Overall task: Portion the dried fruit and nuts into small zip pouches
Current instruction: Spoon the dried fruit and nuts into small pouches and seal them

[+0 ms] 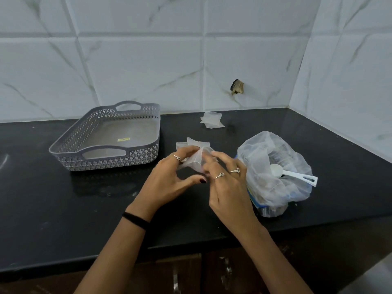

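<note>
Your left hand (169, 177) and right hand (224, 183) pinch a small zip pouch (196, 161) above the counter (106, 209); it looks light, limp and slippery, so grip its mouth edges.

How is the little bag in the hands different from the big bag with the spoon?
The small pouch is held up by the left hand and right hand; the big bag sits on the counter. The small pouch looks empty; the big bag holds food and a white scoop. Both are see-through plastic.
</note>
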The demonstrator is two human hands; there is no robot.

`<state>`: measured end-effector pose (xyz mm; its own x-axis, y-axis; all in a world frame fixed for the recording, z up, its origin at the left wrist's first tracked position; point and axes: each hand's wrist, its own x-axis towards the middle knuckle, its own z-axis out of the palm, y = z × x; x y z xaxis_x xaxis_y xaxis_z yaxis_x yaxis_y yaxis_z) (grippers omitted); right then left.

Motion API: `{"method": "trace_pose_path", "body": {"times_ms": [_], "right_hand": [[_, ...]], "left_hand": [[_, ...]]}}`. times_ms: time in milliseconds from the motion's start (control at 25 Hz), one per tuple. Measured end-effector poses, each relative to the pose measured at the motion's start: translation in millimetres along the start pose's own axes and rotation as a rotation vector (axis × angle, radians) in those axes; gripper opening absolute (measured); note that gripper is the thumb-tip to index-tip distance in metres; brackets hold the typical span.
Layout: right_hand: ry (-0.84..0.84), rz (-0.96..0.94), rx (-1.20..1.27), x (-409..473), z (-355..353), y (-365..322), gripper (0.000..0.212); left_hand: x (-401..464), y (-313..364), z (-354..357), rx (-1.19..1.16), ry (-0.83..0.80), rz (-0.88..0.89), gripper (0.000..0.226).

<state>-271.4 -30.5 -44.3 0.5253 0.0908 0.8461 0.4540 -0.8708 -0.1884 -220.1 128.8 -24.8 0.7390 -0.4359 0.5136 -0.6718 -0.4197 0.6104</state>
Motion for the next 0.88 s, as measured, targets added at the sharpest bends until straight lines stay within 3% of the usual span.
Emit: {"method": "trace_pose_path", "body": {"times_ms": [120,200,320,560,880], "right_hand": [[-0.106,-0.02,0.02,0.1,2.5,0.0,0.059],[-0.082,-0.051,0.051,1.6,-0.1,-1.6,0.055],[-0.084,-0.108,0.073,1.9,-4.3,-6.7,0.045],[-0.152,-0.061,0.125,-1.4,-6.0,-11.2,0.036],[-0.037,-0.112,0.113,-2.3,0.9,-5.2,0.019]], "left_hand": [[-0.7,0.5,-2.5,-0.063,-0.046,0.008,0.068],[-1.1,0.4,-5.5,-0.169,-0.102,-0.036,0.065],[-3.4,-6.6,-7.3,-0.171,-0.172,-0.067,0.044],[-4.2,-4.5,-1.0,-0.137,-0.099,-0.076,0.024],[-5.6,-5.3,4.7,0.003,-0.069,-0.027,0.03]]}}
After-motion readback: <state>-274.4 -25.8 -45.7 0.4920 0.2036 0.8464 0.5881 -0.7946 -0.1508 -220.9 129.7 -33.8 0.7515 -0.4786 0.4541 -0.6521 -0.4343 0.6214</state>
